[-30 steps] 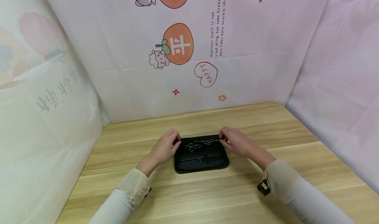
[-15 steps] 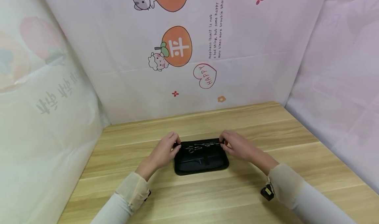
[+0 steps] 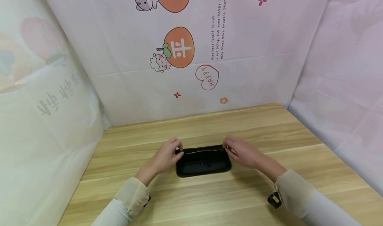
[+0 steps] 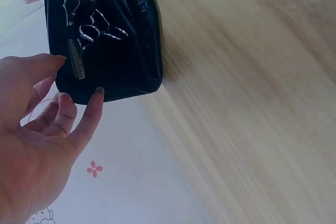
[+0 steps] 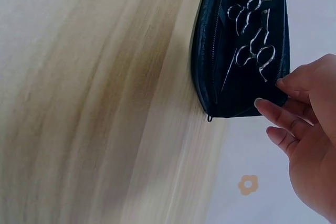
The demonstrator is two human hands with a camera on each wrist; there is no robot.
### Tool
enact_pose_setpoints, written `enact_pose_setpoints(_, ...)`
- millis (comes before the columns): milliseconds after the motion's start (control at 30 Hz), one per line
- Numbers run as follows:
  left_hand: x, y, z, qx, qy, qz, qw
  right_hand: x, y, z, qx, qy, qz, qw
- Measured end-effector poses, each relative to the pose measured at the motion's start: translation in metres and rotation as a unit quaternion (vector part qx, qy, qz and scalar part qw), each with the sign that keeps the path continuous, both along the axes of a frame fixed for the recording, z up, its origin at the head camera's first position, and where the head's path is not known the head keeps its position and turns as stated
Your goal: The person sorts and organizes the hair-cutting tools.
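Note:
A black zippered scissor case (image 3: 203,169) stands open on the table, its far flap tilted up. At the flap's left corner my left hand (image 3: 166,155) pinches the edge between thumb and fingers. My right hand (image 3: 241,152) pinches the opposite corner in the same way. Inside the flap, in the left wrist view, lie thinning shears (image 4: 76,61) with comb-like teeth and a second pair of scissors (image 4: 90,34). Their silver finger loops also show in the right wrist view, where a zip pull (image 5: 209,119) hangs at the case's corner. From the head, the scissors are mostly hidden.
The case rests on a wood-grain table (image 3: 191,202). A white printed cloth (image 3: 254,79) hangs behind the table's far edge, with more white sheets at the left (image 3: 51,146) and right (image 3: 344,96).
Both hands have raised the far flap more steeply and brought it slightly nearer. The scissors, plain to see from the head before, now show there only as a thin glint.

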State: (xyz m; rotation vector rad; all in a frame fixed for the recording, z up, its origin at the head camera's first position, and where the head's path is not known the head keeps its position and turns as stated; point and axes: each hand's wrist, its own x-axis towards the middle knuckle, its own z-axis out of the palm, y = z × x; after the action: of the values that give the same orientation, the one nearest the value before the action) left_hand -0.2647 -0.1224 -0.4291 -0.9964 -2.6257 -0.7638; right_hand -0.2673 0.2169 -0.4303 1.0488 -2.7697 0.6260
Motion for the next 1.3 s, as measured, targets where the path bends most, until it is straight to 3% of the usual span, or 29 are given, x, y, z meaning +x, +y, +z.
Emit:
enact_pose_setpoints(467,0.004,-0.001,-0.003,0.003,0.002,-0.014,0.9999,0.008,0.003,-0.002,0.005,0.017,0.019,0.9997)
enact_pose_setpoints(733,0.007,-0.002,-0.006,-0.013,-0.026,-0.002,0.9996,0.011,0.004,-0.005,0.002,0.025,0.044,0.9987)
enact_pose_setpoints(1067,0.011,-0.004,-0.006,-0.011,-0.045,-0.018,0.9988,0.016,0.009,-0.003,0.000,0.011,0.071,0.9974)
enact_pose_setpoints(1300,0.013,-0.004,-0.008,-0.005,-0.046,-0.015,0.9988,0.016,0.010,-0.004,0.008,-0.007,0.066,0.9978)
